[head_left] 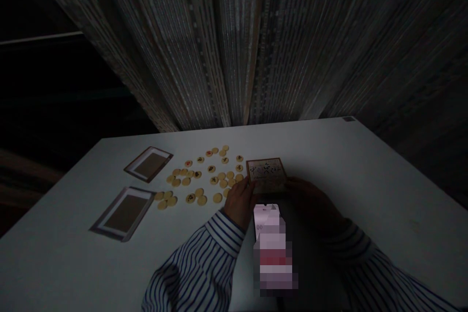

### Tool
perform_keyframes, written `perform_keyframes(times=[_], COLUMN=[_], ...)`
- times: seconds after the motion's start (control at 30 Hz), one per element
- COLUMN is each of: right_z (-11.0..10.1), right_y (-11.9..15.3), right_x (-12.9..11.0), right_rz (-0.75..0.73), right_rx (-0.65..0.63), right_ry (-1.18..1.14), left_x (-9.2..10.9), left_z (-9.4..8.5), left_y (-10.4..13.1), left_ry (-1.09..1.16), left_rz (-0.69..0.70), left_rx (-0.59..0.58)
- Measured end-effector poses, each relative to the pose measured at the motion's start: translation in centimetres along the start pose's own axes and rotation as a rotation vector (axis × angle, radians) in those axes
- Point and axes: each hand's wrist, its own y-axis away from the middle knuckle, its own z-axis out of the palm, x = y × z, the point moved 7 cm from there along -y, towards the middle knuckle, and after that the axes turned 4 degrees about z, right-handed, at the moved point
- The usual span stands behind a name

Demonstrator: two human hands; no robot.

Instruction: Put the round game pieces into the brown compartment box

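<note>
Fingers of the left hand clamp one lower corner of a calligraphy-printed Chinese chess box, right hand opposite, grip too dark to tell; box, between both sets of fingertips, seems light, stiff, smooth, best held by side edges.

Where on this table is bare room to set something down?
Mostly on the right of the white table, between right sleeve and edge; also front left, between the nearer framed panel and left sleeve. Crowded: left of the printed box, where xiangqi pieces cluster, and between the sleeves, where the phone lies.
</note>
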Motion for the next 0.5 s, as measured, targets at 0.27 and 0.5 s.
perform_keyframes(times=[0.27,0.5], right_z=[0.5,0.7], right_y=[-0.5,-1.2], right_x=[-0.7,-3.3], right_rz=[-0.071,-0.187], right_rx=[-0.029,-0.025], right_ry=[0.155,0.240], left_x=[0.1,0.6], left_z=[-0.2,-1.0], left_y=[-0.3,-0.4], left_ry=[-0.010,-0.064], left_rz=[-0.029,-0.027], left_rx=[-0.051,-0.055])
